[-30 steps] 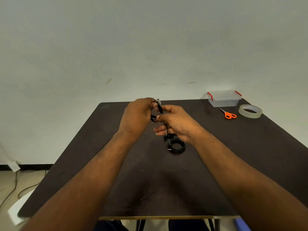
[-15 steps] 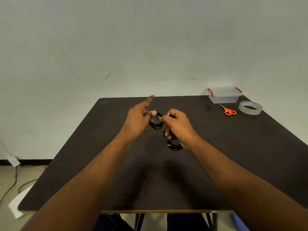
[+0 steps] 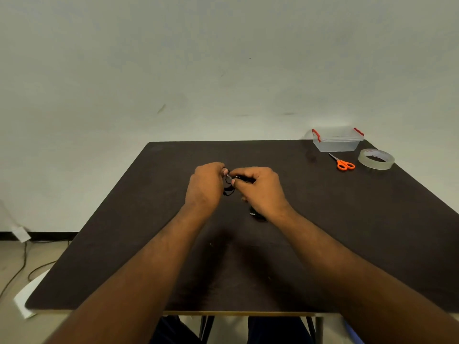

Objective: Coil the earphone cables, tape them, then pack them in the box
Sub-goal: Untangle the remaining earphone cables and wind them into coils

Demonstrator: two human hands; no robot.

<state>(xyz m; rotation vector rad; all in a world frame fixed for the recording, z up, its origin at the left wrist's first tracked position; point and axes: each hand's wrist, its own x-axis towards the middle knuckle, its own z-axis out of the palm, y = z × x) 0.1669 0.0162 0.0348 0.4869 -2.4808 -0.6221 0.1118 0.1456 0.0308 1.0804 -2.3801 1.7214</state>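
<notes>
The fingers [image 3: 225, 173] of the left hand [image 3: 205, 187] are curled and pinch a small black earphone cable [image 3: 229, 185], its loops showing in the narrow gap between the two hands. The right hand [image 3: 260, 189] meets it from the other side, thumb and forefinger closed on the loose end of the same cable, so both hands hold one coil just above the tabletop [image 3: 149, 219]. The coil hangs roughly upright, and the free strand runs sideways from it toward the right hand; that hand looks best placed to bring the strand around the loops. A second coiled cable [image 3: 257, 216] lies flat on the tabletop directly under the right wrist, nearer the person than the held coil and mostly hidden. The tape roll [image 3: 376, 159], the orange scissors [image 3: 342, 163] and the clear box [image 3: 336, 141] sit well apart from the held coil, off to its right and farther back, on the right hand's side, so the reach for tape probably falls to that hand.
</notes>
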